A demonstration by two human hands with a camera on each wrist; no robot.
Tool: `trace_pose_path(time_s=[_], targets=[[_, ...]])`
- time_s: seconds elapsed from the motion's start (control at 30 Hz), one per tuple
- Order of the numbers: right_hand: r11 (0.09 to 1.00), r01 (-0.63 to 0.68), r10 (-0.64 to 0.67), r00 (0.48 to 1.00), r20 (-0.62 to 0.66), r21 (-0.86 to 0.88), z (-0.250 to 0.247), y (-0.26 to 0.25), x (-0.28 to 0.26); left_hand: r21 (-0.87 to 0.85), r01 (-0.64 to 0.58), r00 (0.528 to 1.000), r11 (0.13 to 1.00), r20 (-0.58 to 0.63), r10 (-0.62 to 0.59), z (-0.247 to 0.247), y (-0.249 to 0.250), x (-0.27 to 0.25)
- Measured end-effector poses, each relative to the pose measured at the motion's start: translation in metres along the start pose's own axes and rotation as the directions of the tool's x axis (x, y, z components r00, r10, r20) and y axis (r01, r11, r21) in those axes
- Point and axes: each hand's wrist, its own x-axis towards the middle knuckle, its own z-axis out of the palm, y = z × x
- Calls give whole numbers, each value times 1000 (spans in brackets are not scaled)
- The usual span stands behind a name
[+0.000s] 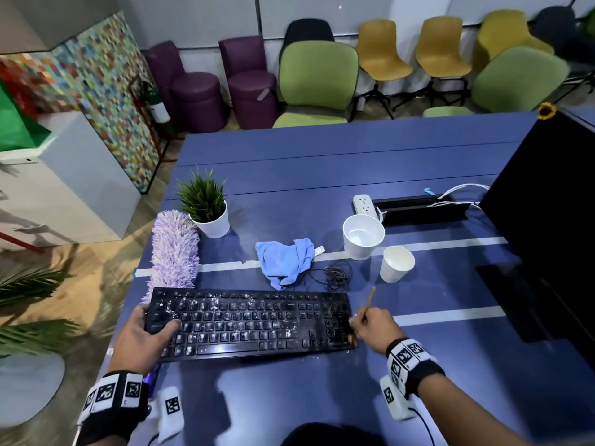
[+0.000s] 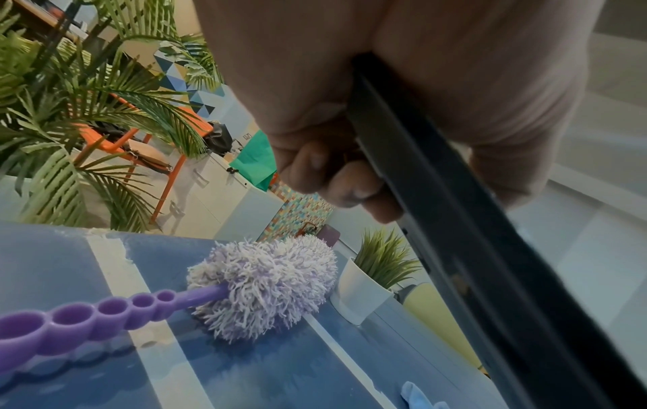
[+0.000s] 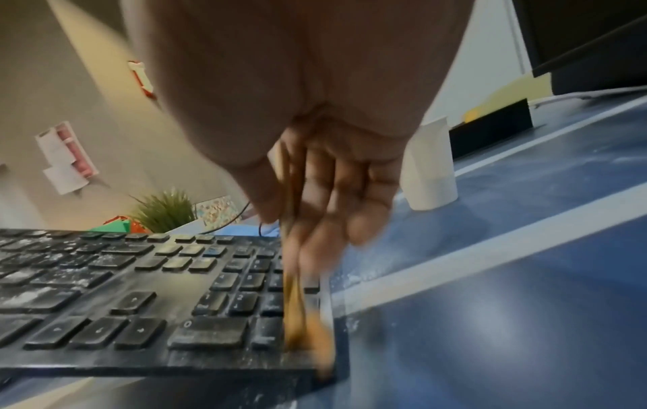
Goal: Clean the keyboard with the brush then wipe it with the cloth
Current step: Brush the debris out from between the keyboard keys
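A black keyboard [image 1: 251, 323] speckled with white dust lies near the front of the blue table [image 1: 322, 175]. My left hand [image 1: 145, 336] grips its left end, thumb on the keys; the left wrist view shows fingers curled under the keyboard's edge [image 2: 455, 221], lifted off the table. My right hand [image 1: 375, 326] pinches a thin wooden brush [image 1: 368, 304]; its bristles [image 3: 308, 329] blur over the right edge of the number pad [image 3: 245, 290]. A crumpled blue cloth [image 1: 286, 259] lies behind the keyboard.
A purple fluffy duster [image 1: 175, 249] lies at the table's left, beside a potted plant [image 1: 207, 207]. Behind the keyboard lie a coiled cable [image 1: 336, 273], a white bowl [image 1: 363, 236] and a paper cup [image 1: 396, 263]. A black monitor [image 1: 553, 226] stands right.
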Motion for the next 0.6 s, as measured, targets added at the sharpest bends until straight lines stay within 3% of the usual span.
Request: trace_pose_path(time_s=[0.03,0.1,0.23,0.37,0.53,0.6], targets=[[999,-18,20,998,58,-31,2,5,0,-7,2,1000,1000,-4,-2,0,-1,0],[999,-34,35,999,40,-21,4,11,-1,-9,-1,1000,1000,-1,1,1,0,1],[981,37,5,976,-216,189,2,6,-4,12,-4,1000,1000,-1,4,2,1,3],[990,50,-41,997,-66,133,4,0,-7,-13,-12,1000,1000,3,12,1,-5,5],[980,123,-80,963,-258,155,4,-14,-9,-11,0,1000,1000,-12,0,3,-7,-3],[980,101,-81,990,-116,173,13,-18,-8,-11,14,1000,1000,-14,-14,4,-8,-6]])
